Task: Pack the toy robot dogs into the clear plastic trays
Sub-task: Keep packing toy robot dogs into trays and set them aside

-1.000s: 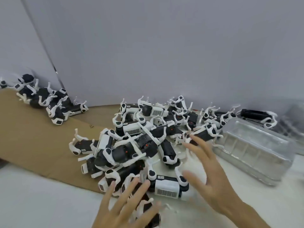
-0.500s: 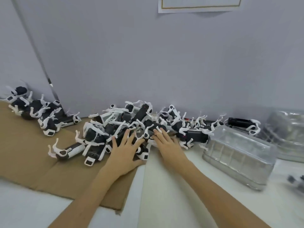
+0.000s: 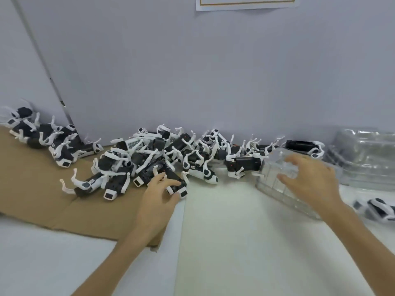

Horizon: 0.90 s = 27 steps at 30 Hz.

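Your left hand (image 3: pixel 159 196) grips a toy dog (image 3: pixel 182 190), thumb and fingers curled round it, with the pile (image 3: pixel 162 154) just beyond your fingertips. Your right hand (image 3: pixel 310 184) spreads loose fingers, holding nothing, over the clear tray (image 3: pixel 269 177); whether they touch it is blurred.

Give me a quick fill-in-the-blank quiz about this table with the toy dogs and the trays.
The left hand grips a black-and-____ toy dog.
The right hand is over a ____ plastic tray.
The cardboard lies on the tray's ____ side.
Missing: white, clear, left.
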Tool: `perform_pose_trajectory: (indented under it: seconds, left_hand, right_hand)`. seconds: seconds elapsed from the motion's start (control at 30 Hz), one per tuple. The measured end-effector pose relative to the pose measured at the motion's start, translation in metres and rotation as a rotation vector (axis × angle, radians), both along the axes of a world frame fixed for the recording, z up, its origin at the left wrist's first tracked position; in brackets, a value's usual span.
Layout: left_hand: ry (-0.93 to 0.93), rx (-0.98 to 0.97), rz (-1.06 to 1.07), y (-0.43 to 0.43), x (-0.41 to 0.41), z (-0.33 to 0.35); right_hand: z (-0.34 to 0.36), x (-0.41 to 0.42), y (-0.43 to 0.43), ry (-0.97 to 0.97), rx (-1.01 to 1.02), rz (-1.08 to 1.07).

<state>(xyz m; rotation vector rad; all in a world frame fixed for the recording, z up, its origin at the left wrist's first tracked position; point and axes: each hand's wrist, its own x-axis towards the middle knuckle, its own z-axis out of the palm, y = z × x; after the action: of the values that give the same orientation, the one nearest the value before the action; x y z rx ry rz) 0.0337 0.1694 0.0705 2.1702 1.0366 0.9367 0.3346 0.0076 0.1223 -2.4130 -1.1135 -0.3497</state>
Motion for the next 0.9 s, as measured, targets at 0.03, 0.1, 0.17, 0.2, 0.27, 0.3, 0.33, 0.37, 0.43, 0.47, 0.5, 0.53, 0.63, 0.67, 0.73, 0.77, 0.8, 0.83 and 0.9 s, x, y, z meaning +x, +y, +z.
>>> perform_pose_trajectory:
  seconds: [0.03, 0.1, 0.17, 0.2, 0.27, 0.3, 0.33, 0.37, 0.43, 0.47, 0.5, 0.53, 0.63, 0.67, 0.73, 0.77, 0.8, 0.83, 0.9]
  left_hand:
    - [-0.022, -0.009, 0.005, -0.01, 0.005, -0.003]
    - [-0.056, -0.038, -0.012, -0.028, 0.015, -0.008]
    - [-0.039, -0.081, -0.04, -0.043, 0.023, -0.009]
    - [-0.016, -0.113, -0.059, -0.051, 0.026, -0.008]
    - [0.026, -0.154, -0.11, -0.069, 0.032, -0.006]
    - [0.059, -0.149, -0.136, -0.077, 0.034, -0.006]
    - [0.1, -0.134, -0.157, -0.086, 0.035, -0.006]
    - [0.123, -0.12, -0.173, -0.092, 0.035, -0.005]
    - [0.073, -0.168, -0.225, -0.099, 0.037, -0.003]
    - [0.017, -0.248, -0.268, -0.102, 0.038, -0.001]
    - [-0.039, -0.349, -0.319, -0.104, 0.041, 0.0]
    - [-0.087, -0.449, -0.366, -0.106, 0.043, 0.002]
    - [-0.229, -0.649, -0.48, -0.117, 0.05, -0.002]
    - [-0.276, -0.679, -0.51, -0.121, 0.052, -0.004]
    - [-0.368, -0.706, -0.545, -0.127, 0.055, -0.009]
    - [-0.424, -0.708, -0.549, -0.129, 0.056, -0.01]
    - [-0.481, -0.707, -0.538, -0.13, 0.056, -0.012]
    - [-0.542, -0.711, -0.513, -0.13, 0.055, -0.013]
    - [-0.652, -0.75, -0.465, -0.129, 0.052, -0.017]
  right_hand:
    - [-0.003, 0.009, -0.011, 0.028, -0.075, -0.075]
    - [-0.012, 0.019, -0.024, 0.027, -0.162, -0.121]
    - [-0.019, 0.02, -0.029, -0.035, -0.139, -0.091]
    - [-0.02, 0.017, -0.031, -0.059, -0.108, -0.078]
    - [-0.02, 0.007, -0.036, -0.088, -0.047, -0.072]
    - [-0.019, 0.003, -0.039, -0.098, -0.006, -0.074]
    - [-0.02, -0.002, -0.043, -0.106, 0.052, -0.073]
    - [-0.022, -0.008, -0.047, -0.114, 0.126, -0.065]
    - [-0.026, -0.02, -0.057, -0.103, 0.285, -0.054]
    - [-0.027, -0.025, -0.062, -0.091, 0.36, -0.062]
    - [-0.028, -0.03, -0.067, -0.078, 0.433, -0.07]
    - [-0.027, -0.036, -0.071, -0.069, 0.502, -0.069]
    - [-0.025, -0.061, -0.081, -0.012, 0.691, 0.005]
    - [-0.025, -0.07, -0.084, 0.049, 0.743, 0.051]
    - [-0.027, -0.086, -0.088, 0.209, 0.784, 0.164]
    - [-0.028, -0.094, -0.088, 0.262, 0.768, 0.225]
    - [-0.03, -0.101, -0.088, 0.292, 0.731, 0.283]
    - [-0.033, -0.109, -0.086, 0.309, 0.681, 0.332]
    - [-0.036, -0.121, -0.084, 0.309, 0.603, 0.393]
